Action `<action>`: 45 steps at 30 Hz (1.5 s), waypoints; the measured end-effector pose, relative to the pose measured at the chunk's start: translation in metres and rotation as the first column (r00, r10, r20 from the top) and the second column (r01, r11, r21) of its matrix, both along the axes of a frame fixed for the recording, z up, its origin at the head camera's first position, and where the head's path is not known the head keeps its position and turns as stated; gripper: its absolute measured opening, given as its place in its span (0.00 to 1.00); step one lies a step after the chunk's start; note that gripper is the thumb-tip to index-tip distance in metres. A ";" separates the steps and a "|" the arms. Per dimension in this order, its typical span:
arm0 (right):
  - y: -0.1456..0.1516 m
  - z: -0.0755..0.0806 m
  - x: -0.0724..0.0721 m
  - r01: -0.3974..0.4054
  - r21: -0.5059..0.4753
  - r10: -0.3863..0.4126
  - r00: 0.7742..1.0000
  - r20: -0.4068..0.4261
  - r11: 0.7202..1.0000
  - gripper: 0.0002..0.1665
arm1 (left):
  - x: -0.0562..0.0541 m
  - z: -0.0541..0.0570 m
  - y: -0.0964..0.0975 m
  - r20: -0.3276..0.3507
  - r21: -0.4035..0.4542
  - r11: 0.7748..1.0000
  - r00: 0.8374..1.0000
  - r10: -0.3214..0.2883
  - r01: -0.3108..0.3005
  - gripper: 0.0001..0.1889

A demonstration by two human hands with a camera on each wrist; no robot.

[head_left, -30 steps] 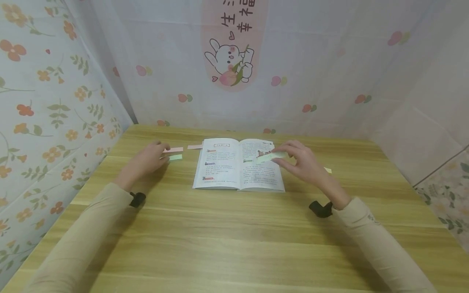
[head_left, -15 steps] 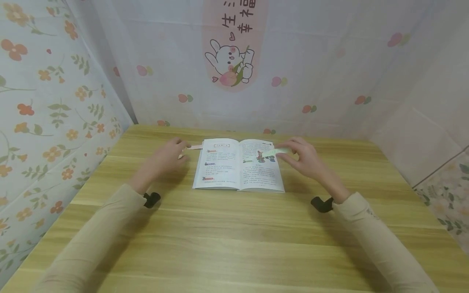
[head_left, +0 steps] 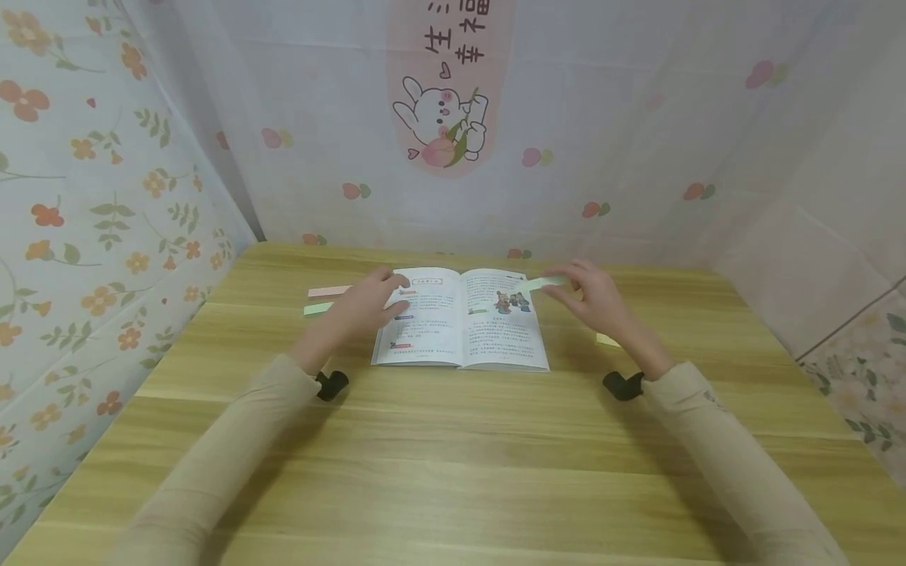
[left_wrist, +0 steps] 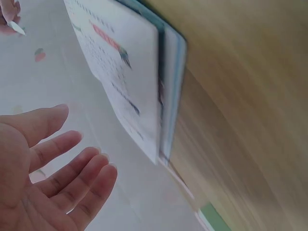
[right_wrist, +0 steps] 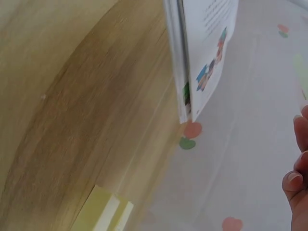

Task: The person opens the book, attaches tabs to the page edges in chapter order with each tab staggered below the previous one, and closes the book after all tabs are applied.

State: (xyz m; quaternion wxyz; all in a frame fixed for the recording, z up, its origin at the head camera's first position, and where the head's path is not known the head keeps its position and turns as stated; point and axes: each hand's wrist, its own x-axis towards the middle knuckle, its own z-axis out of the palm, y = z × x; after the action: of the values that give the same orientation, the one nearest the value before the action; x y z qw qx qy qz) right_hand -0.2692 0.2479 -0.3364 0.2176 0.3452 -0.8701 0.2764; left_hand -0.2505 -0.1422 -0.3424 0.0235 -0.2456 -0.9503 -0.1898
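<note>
An open book [head_left: 495,338] lies on the wooden table, its right page showing a small colour picture. My left hand [head_left: 364,306] hovers at the book's left page, fingers spread and holding nothing, as the left wrist view of the hand [left_wrist: 57,178] confirms. Beyond the upper right corner of the book, my right hand [head_left: 591,299] pinches a pale green sticky strip [head_left: 541,282] by one end. A pink strip [left_wrist: 179,180] pokes out from the book's left edge in the left wrist view; in the head view my left hand covers it.
Left of the book lie a pink sticky-note pad [head_left: 329,292] and a green sticky-note pad [head_left: 318,309]. A yellow pad [head_left: 606,339] sits on the right, partly behind my right wrist. Patterned cloth [head_left: 609,118] hangs along the table's back.
My left hand has moved right, from the pink and green pads to the book's left page. The right hand has drawn the green strip up and right, away from the picture.
</note>
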 end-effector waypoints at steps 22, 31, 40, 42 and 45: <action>0.011 -0.010 -0.024 0.116 0.031 -0.118 0.988 0.101 0.993 0.15 | 0.000 -0.005 0.064 0.073 -0.129 0.980 0.987 -0.142 0.151 0.22; 0.011 -0.012 -0.031 0.128 0.054 -0.134 0.983 0.129 0.990 0.17 | -0.004 -0.010 0.086 0.082 -0.179 0.967 0.982 -0.170 0.182 0.24; 0.010 -0.016 -0.037 0.142 0.082 -0.155 0.969 0.190 0.986 0.17 | -0.006 -0.015 0.105 0.100 -0.247 0.950 0.980 -0.169 0.189 0.26; 0.011 -0.017 -0.038 0.145 0.089 -0.160 0.965 0.206 0.985 0.17 | -0.007 -0.016 0.107 0.087 -0.264 0.946 0.981 -0.170 0.188 0.26; 0.012 -0.019 -0.040 0.151 0.093 -0.169 0.956 0.239 0.984 0.18 | -0.007 -0.017 0.109 0.079 -0.278 0.941 0.981 -0.176 0.192 0.26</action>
State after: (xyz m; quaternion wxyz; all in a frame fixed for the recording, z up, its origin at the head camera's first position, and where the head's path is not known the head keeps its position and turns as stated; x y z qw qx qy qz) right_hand -0.3096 0.2595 -0.3554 0.1171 0.2447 -0.9249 0.2663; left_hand -0.2578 -0.0328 -0.3589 -0.0551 -0.3290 -0.9409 -0.0591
